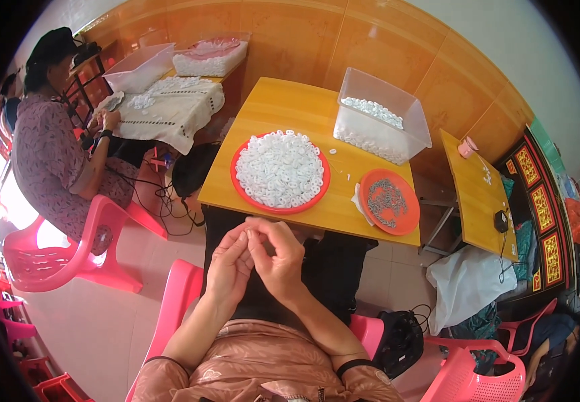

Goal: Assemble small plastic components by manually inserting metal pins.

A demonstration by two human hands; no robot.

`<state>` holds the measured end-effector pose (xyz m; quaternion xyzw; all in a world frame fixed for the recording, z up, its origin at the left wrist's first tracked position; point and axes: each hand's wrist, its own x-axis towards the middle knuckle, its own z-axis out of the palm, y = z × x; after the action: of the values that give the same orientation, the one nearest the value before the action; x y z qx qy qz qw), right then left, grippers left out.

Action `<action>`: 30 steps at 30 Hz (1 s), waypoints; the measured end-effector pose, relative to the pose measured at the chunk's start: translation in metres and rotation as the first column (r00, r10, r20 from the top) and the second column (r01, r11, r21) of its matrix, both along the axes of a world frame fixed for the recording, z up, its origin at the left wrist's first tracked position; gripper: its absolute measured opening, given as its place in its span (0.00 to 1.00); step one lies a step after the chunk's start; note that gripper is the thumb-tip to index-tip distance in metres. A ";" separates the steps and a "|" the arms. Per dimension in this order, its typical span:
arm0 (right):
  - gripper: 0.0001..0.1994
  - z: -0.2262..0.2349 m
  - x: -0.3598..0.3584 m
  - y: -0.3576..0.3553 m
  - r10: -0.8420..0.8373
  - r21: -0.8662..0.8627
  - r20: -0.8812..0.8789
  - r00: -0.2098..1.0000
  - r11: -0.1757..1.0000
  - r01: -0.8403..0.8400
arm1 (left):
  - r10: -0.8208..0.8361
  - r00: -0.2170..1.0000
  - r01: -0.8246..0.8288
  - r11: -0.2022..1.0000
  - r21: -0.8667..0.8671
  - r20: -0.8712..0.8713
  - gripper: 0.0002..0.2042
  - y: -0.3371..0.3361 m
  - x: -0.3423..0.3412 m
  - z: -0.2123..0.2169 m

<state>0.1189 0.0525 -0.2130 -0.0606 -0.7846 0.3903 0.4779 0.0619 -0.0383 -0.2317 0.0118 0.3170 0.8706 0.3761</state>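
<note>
My left hand [231, 265] and my right hand [275, 257] meet fingertip to fingertip just in front of the table's near edge. Both are closed in a pinch, and whatever lies between the fingertips is too small or hidden to make out. Beyond them on the yellow table sits a red round tray [235, 175] heaped with small white ring-shaped plastic pieces [280, 169]. To its right, an orange-red plate [407, 216] bears a scatter of small grey metal parts [385, 201]. One loose white piece [333, 151] lies on the wood between the tray and the clear bin.
A clear plastic bin [387, 137] part full of white pieces stands at the table's back right. On the left, a person [69, 141] works at a cloth-covered table [176, 114]. A smaller yellow table [481, 201] is at the right. Pink chairs [477, 365] and a black bag [397, 342] stand nearby.
</note>
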 end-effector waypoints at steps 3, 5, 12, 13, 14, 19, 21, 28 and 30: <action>0.11 -0.003 0.002 0.000 0.185 -0.533 -0.031 0.982 0.828 -0.173 | -0.067 0.994 0.063 0.997 0.051 0.082 0.09 -0.001 -0.003 -0.010; 0.11 -0.006 -0.001 0.002 0.235 -0.611 -0.086 0.968 0.755 -0.237 | -0.072 0.993 0.066 0.995 0.069 0.092 0.09 0.001 -0.005 -0.018; 0.10 -0.003 0.002 -0.003 0.252 -0.574 -0.045 0.967 0.785 -0.231 | -0.102 0.990 0.095 0.993 0.077 0.096 0.09 0.003 -0.004 -0.007; 0.09 -0.003 0.002 -0.004 0.234 -0.549 -0.048 0.971 0.806 -0.221 | -0.106 0.990 0.100 0.993 0.067 0.091 0.09 0.003 -0.004 -0.006; 0.09 -0.004 0.002 -0.002 0.234 -0.548 -0.047 0.971 0.807 -0.221 | -0.106 0.990 0.100 0.993 0.068 0.091 0.09 0.001 -0.006 -0.007; 0.07 0.003 0.006 0.012 0.217 -0.432 -0.012 0.976 0.879 -0.201 | -0.060 0.993 0.048 0.993 -0.108 -0.105 0.10 -0.004 -0.013 0.004; 0.07 0.013 0.010 0.017 0.217 -0.313 0.102 0.971 0.933 -0.175 | -0.047 0.992 0.035 0.994 -0.106 -0.114 0.10 -0.005 -0.015 0.008; 0.08 0.012 0.009 0.015 0.199 -0.164 0.117 0.973 0.970 -0.179 | -0.022 0.986 0.002 0.993 -0.120 -0.164 0.12 -0.008 -0.017 0.013; 0.10 0.016 0.009 0.013 0.216 -0.296 0.124 0.969 0.940 -0.171 | -0.009 0.981 -0.015 0.992 -0.122 -0.193 0.11 -0.008 -0.015 0.016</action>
<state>0.1276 0.0654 -0.1973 -0.0809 -0.7574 0.5379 0.3612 0.0465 -0.0466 -0.2159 0.0725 0.4052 0.8447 0.3421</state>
